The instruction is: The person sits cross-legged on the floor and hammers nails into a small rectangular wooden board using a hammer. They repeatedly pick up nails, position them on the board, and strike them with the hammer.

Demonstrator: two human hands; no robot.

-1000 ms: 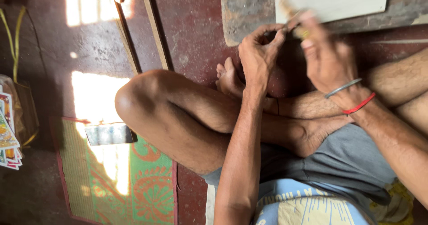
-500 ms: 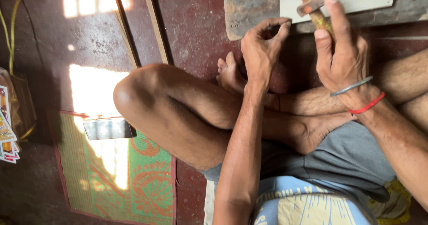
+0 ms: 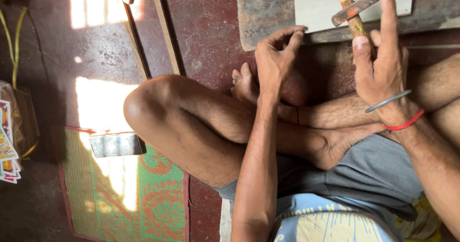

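Red floor [image 3: 206, 26], woven mat [image 3: 143, 194], stone slab [image 3: 268, 11].

Seated cross-legged, bare knees bent, one foot tucked under the opposite shin. Left hand [image 3: 275, 57] raised on a long, nearly straight forearm, wrist bent forward, fingers [image 3: 287, 33] curled and pinched toward the thumb tip. Right hand [image 3: 381, 67] lifted beside it, back toward the camera, index finger stretched straight up, thumb and remaining fingers closed round a hammer handle [image 3: 352, 16]. Right wrist ringed by a metal bangle [image 3: 388, 101] and a red thread [image 3: 405, 124]. Hands near, not touching.
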